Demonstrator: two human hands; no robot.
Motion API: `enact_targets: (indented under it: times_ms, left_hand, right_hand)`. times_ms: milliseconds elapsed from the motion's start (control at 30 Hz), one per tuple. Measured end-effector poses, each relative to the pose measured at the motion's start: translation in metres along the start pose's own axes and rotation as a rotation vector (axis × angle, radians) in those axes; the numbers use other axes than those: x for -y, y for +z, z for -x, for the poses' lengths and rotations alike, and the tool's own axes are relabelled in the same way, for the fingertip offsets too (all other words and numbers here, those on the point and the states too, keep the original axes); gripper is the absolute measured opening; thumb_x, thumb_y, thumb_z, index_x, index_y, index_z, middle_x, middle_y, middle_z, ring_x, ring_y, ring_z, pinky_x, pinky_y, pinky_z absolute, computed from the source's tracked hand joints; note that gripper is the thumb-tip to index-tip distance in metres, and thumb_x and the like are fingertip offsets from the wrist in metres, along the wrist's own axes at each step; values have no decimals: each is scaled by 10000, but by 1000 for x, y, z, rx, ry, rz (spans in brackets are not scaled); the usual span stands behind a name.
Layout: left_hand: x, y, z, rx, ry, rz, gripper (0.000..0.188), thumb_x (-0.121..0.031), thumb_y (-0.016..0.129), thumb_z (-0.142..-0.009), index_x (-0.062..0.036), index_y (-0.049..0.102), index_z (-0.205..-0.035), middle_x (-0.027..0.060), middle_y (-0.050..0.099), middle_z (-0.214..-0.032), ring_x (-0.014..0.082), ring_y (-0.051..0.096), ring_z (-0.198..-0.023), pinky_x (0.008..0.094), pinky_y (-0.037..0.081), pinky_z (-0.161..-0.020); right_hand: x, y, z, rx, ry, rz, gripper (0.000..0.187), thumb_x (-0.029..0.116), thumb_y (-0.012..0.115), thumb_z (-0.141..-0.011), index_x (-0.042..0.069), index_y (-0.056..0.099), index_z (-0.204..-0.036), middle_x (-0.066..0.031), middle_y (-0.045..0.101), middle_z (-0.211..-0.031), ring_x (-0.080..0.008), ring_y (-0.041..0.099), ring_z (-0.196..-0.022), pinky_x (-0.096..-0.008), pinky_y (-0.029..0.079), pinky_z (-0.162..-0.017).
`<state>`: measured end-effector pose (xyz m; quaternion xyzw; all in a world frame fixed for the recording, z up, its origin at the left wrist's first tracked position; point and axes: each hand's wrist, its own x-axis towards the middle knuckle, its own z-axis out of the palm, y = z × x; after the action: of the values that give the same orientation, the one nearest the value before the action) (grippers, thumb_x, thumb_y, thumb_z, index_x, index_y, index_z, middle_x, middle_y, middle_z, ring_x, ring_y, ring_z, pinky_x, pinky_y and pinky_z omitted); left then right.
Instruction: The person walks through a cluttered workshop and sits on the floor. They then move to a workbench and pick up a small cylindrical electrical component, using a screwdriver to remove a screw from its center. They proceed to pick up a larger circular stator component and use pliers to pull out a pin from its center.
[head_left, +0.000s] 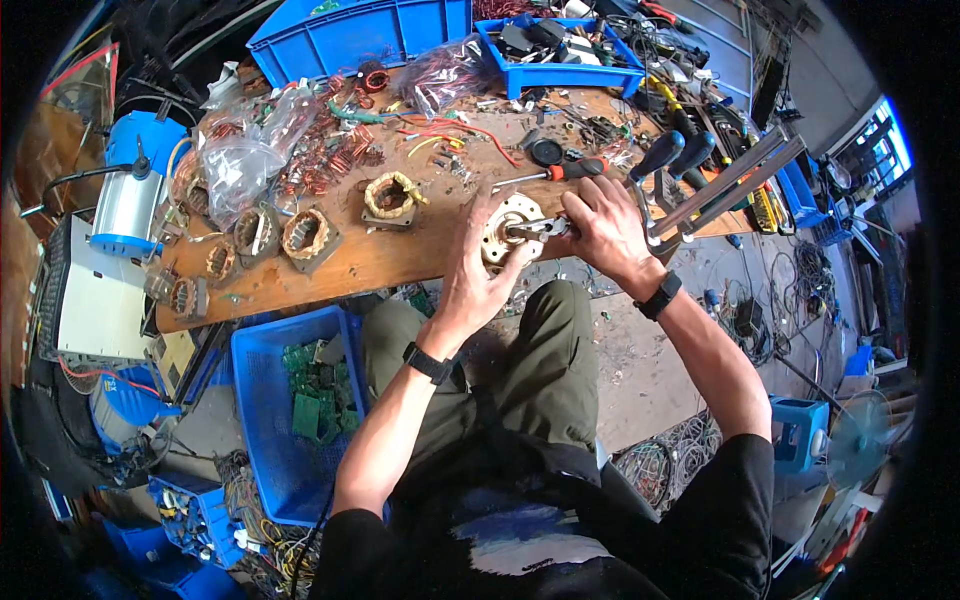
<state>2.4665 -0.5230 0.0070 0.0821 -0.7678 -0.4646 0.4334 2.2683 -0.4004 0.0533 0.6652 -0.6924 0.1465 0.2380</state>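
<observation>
My left hand (475, 268) grips a round, cream-coloured metal flange (493, 247) with holes around its rim, holding it at the table's front edge. In my right hand (612, 228) is a pair of pliers (540, 229). Their jaws reach into the middle of the flange; whether they grip a part there I cannot make out. Just beyond my hands lies a screwdriver (582, 169) with a red and black handle. Left of the flange sits a motor stator (376, 208) with a cream-wrapped ring, and another stator (296, 236) stands further left.
A blue bin of parts (575, 76) and a larger blue crate (350, 45) stand at the back. Copper wire scraps (350, 150) and a plastic bag (240, 165) cover the left side. Two upright metal bars (730, 185) rise at right. A blue basket (285, 480) holds green circuit boards below.
</observation>
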Motion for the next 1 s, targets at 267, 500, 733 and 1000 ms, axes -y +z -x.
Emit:
enact_targets:
  times_ms: [267, 500, 733, 1000]
  left_hand:
    - [0, -5, 0, 28, -64, 39, 843, -30, 792, -886, -50, 360, -1610, 179, 447, -1619, 365, 452, -1476, 473, 376, -1224]
    - [0, -7, 0, 50, -4, -63, 894, -2, 746, -919, -13, 235, -1652, 167, 517, -1577, 281, 514, -1430, 424, 396, -1215]
    - [1, -7, 0, 49, 19, -87, 914, 22, 745, -906, -19, 228, -1658, 165, 511, -1584, 284, 505, -1441, 431, 380, -1227]
    - [-1, -14, -5, 117, 5, 22, 883, 5, 733, -917, -42, 247, -1653, 147, 491, -1601, 350, 449, -1480, 463, 358, -1234]
  right_hand:
    - [-1, -12, -7, 70, -35, 59, 233, 112, 675, -817, 97, 543, -1008, -127, 543, -1003, -325, 558, -954, -453, 452, -816]
    - [4, -17, -10, 71, -53, 84, 257, 140, 669, -842, 100, 550, -1066, -151, 554, -1047, -341, 564, -984, -467, 454, -842]
    - [3, -14, -9, 99, -38, 92, 280, 156, 689, -828, 104, 550, -1065, -150, 557, -1056, -339, 572, -994, -460, 462, -858]
    - [-8, -15, -18, 100, -138, 67, 243, 151, 623, -878, 115, 514, -1092, -134, 527, -1034, -328, 566, -1001, -463, 467, -860]
